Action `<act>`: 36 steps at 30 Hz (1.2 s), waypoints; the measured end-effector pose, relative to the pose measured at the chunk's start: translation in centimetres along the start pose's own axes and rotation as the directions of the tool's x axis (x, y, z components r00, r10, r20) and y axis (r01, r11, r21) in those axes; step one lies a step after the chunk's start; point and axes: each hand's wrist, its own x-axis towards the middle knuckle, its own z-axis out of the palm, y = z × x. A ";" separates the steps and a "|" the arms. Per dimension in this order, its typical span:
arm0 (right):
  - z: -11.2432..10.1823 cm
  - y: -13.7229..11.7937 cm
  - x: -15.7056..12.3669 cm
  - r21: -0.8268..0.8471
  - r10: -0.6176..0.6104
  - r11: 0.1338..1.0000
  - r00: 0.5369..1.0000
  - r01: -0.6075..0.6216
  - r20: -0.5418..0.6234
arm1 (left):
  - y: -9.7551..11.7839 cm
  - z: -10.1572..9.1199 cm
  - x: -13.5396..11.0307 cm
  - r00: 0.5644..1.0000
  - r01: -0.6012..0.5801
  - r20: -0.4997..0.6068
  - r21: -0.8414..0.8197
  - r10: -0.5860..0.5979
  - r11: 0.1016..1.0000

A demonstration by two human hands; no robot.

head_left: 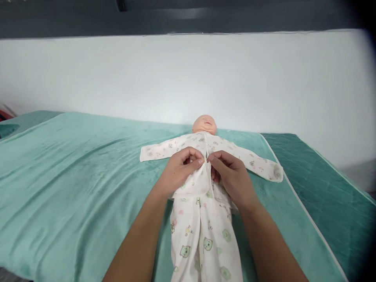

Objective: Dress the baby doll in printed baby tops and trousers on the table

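Observation:
A baby doll (205, 124) lies on its back on a teal blanket (73, 176), head toward the wall, arms spread. It wears a white printed shirt (164, 149) and white trousers with bear prints (202, 239). My left hand (180, 168) pinches the left edge of the shirt's front opening at the chest. My right hand (229, 174) pinches the right edge, fingertips almost touching the left hand's. Both hands are closed on the fabric.
The blanket covers a bed with a darker green quilted mattress (323, 196) showing on the right. A white wall (188, 78) runs behind the doll's head. A red item (4, 114) peeks in at the far left.

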 end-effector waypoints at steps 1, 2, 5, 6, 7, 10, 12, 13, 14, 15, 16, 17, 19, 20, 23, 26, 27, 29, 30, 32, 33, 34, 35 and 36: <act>0.0 0.0 0.0 0.002 -0.001 1.000 1.000 0.001 -0.001 | 0.0 0.0 0.0 1.000 -0.003 0.002 0.012 0.003 1.000; 0.0 0.0 0.0 0.004 -0.004 1.000 1.000 0.004 -0.001 | -0.1 0.0 0.1 1.000 -0.007 0.003 0.024 0.007 1.000; -0.1 0.1 0.0 0.013 -0.012 1.000 1.000 0.012 0.005 | -0.3 0.0 0.1 1.000 -0.016 0.004 0.052 0.015 0.999; -0.1 0.1 0.0 0.016 -0.012 1.000 1.000 0.012 0.007 | -0.4 0.0 0.1 1.000 -0.017 0.003 0.055 0.017 0.998; -0.1 0.1 0.0 0.020 -0.010 1.000 1.000 0.010 0.009 | -0.5 -0.1 0.1 1.000 -0.016 0.002 0.056 0.016 0.998; 0.0 0.1 0.0 0.024 0.001 1.000 1.000 -0.001 0.006 | -0.6 -0.2 0.2 1.000 -0.015 0.013 0.046 0.014 0.999; 0.0 0.1 0.0 0.025 0.003 1.000 1.000 -0.003 0.005 | -0.6 -0.3 0.2 1.000 -0.017 0.022 0.039 0.016 0.999; 0.0 0.1 0.0 0.027 0.003 1.000 1.000 -0.003 0.005 | -0.5 -0.3 0.2 0.999 -0.017 0.027 0.038 0.016 0.999; 0.1 0.1 0.0 0.031 0.002 1.000 1.000 -0.002 0.006 | -0.5 -0.4 0.1 0.999 -0.017 0.032 0.037 0.016 0.999; 0.1 0.1 0.0 0.036 0.001 0.999 1.000 -0.001 0.006 | -0.4 -0.4 0.1 0.999 -0.014 0.036 0.036 0.012 0.999; 0.1 0.1 0.0 0.039 -0.001 0.999 1.000 0.001 0.005 | -0.4 -0.4 0.1 0.999 -0.007 0.040 0.038 0.005 0.999; 0.1 0.1 0.1 0.039 -0.004 0.999 1.000 0.004 0.004 | -0.3 -0.4 0.0 0.999 0.002 0.042 0.043 -0.004 0.999; 0.1 0.2 0.1 0.032 -0.011 0.999 1.000 0.011 0.000 | -0.1 -0.4 -0.1 0.999 0.018 0.037 0.064 -0.020 0.998; 0.1 0.3 0.1 0.028 -0.014 1.000 1.000 0.014 0.000 | 0.0 -0.3 -0.1 0.999 0.022 0.029 0.076 -0.024 0.997; 0.2 0.4 0.1 0.032 -0.015 0.999 1.000 0.015 0.004 | 0.1 -0.2 -0.1 1.000 0.019 0.015 0.109 -0.021 0.994; 0.3 0.4 0.1 0.038 -0.014 0.999 1.000 0.014 0.006 | 0.1 -0.2 -0.1 0.999 0.018 0.025 0.128 -0.021 0.992; 0.3 0.4 0.1 0.037 -0.014 0.999 1.000 0.014 0.005 | 0.1 -0.2 -0.1 0.999 0.017 0.027 0.132 -0.021 0.991; 0.2 0.4 0.1 0.031 -0.016 0.999 1.000 0.016 0.005 | 0.1 -0.3 -0.2 0.999 0.019 0.030 0.137 -0.023 0.990; 0.2 0.4 0.1 0.028 -0.018 0.999 1.000 0.017 0.006 | 0.1 -0.3 -0.2 0.999 0.019 0.029 0.140 -0.023 0.990; 0.2 0.4 0.1 0.021 -0.020 1.000 1.000 0.020 0.008 | 0.1 -0.3 -0.2 0.999 0.021 0.022 0.144 -0.025 0.989; 0.2 0.4 0.1 0.017 -0.021 1.000 1.000 0.021 0.008 | 0.1 -0.3 -0.2 0.999 0.024 0.018 0.148 -0.027 0.989; 0.2 0.4 0.1 0.014 -0.020 1.000 1.000 0.020 0.007 | 0.0 -0.3 -0.2 1.000 0.026 0.012 0.156 -0.028 0.987; 0.2 0.3 0.1 0.011 -0.018 1.000 1.000 0.018 0.007 | 0.0 -0.3 -0.3 1.000 0.029 0.003 0.166 -0.030 0.986; 0.3 0.3 0.0 0.007 -0.015 1.000 1.000 0.015 0.005 | 0.0 -0.2 -0.3 0.999 0.032 -0.007 0.176 -0.031 0.984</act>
